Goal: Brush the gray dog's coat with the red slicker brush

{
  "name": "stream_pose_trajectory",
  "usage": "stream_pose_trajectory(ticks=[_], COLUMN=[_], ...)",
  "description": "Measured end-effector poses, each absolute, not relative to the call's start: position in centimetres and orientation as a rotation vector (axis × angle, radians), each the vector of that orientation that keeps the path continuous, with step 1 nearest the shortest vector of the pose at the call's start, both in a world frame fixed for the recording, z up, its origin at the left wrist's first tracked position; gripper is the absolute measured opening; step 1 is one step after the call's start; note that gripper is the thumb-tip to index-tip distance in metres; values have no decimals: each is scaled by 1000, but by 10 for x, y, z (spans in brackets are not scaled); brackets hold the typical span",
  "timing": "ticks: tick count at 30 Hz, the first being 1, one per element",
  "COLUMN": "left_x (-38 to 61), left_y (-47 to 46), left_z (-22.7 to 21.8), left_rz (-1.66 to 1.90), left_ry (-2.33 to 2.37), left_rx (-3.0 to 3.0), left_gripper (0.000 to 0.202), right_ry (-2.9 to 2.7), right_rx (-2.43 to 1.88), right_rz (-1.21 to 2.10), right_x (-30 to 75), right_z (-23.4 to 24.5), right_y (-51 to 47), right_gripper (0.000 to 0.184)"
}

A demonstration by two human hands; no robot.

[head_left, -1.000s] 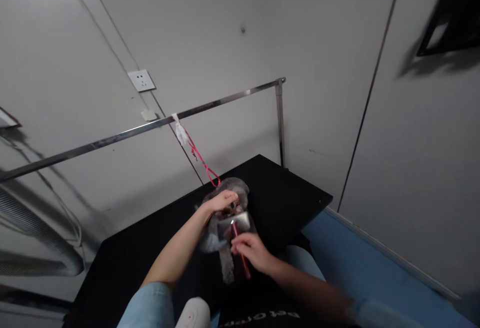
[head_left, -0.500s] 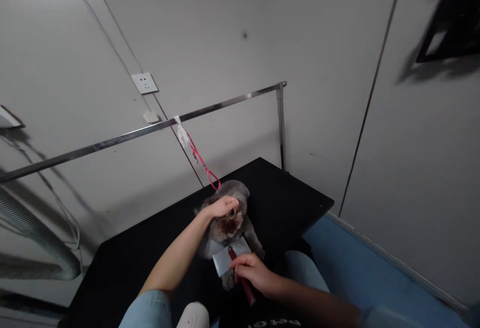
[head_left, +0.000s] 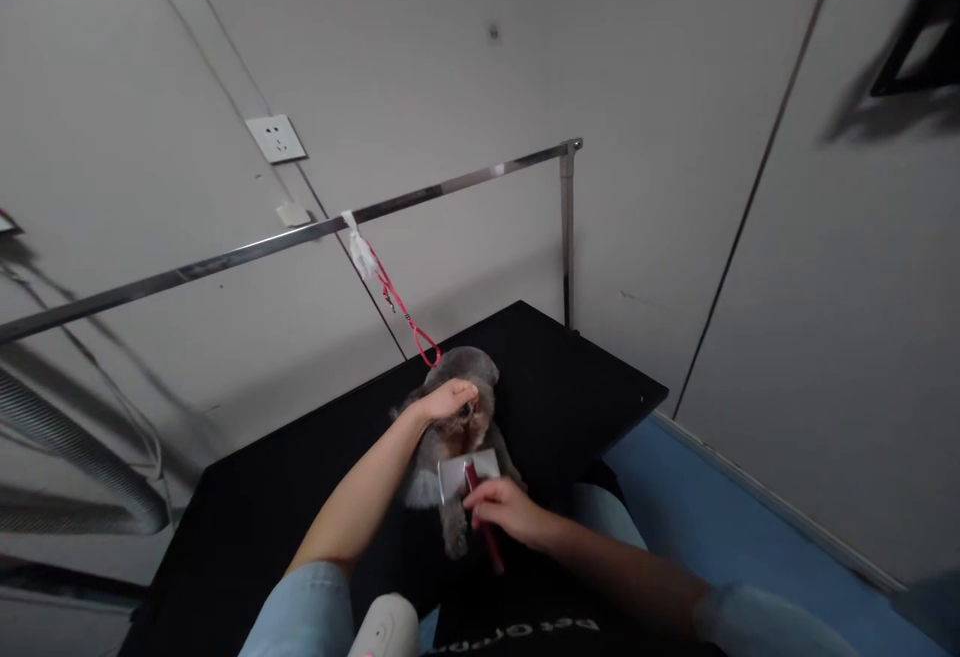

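Observation:
A small grey-brown dog (head_left: pixel 480 369) is on the black table (head_left: pixel 577 377), its muzzle facing me. My left hand (head_left: pixel 448 401) lies over the top of its head, fingers closed on the fur above the eyes. In my right hand (head_left: pixel 510 510) is a slicker brush (head_left: pixel 454 475), gripped by its dark red handle. The pale flat head of the brush is against or just in front of the chest, below the muzzle; whether its pins touch the fur is hidden. One front leg (head_left: pixel 453 532) hangs below the brush.
A metal rail (head_left: pixel 420 195) on a post (head_left: pixel 568 247) crosses behind the table. From it hangs a red loop leash (head_left: pixel 396 297) with a white wrap. A ribbed grey hose (head_left: pixel 82 447) is at left. A white rounded object (head_left: pixel 386 625) sits near my lap.
The brush has moved up towards the dog's muzzle, its head more level. My left hand stays on the dog's head. My view has tipped slightly down.

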State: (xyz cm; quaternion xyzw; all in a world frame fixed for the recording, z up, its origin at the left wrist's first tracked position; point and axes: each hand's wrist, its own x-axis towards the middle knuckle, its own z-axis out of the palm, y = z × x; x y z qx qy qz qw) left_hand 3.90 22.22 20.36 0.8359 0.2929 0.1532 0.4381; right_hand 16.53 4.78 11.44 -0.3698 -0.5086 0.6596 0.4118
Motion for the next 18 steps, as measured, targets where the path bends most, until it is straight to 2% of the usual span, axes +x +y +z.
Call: stream_pose_trajectory(ticks=[2, 6, 10, 11, 15, 18], left_x=[35, 26, 17, 15, 8, 1], left_y=[222, 226, 228, 228, 228, 229], left_z=[205, 205, 207, 208, 210, 211], left_rz=[400, 497, 571, 576, 610, 695], left_ry=[761, 789, 793, 793, 813, 846], left_rx=[2051, 1978, 1932, 1923, 1893, 1873], left_gripper=[53, 54, 57, 58, 57, 57], right_ry=[-1307, -1286, -1345, -1341, -1261, -1323], right_rx=[-885, -910, -913, -878, -869, -977], right_rz=[1718, 1586, 1995, 1992, 1628, 1839], right_x=[164, 161, 159, 158, 151, 143], right_z=[112, 110, 109, 110, 115, 106], right_y=[50, 55, 50, 51, 63, 65], right_gripper=[29, 24, 27, 28, 23, 23])
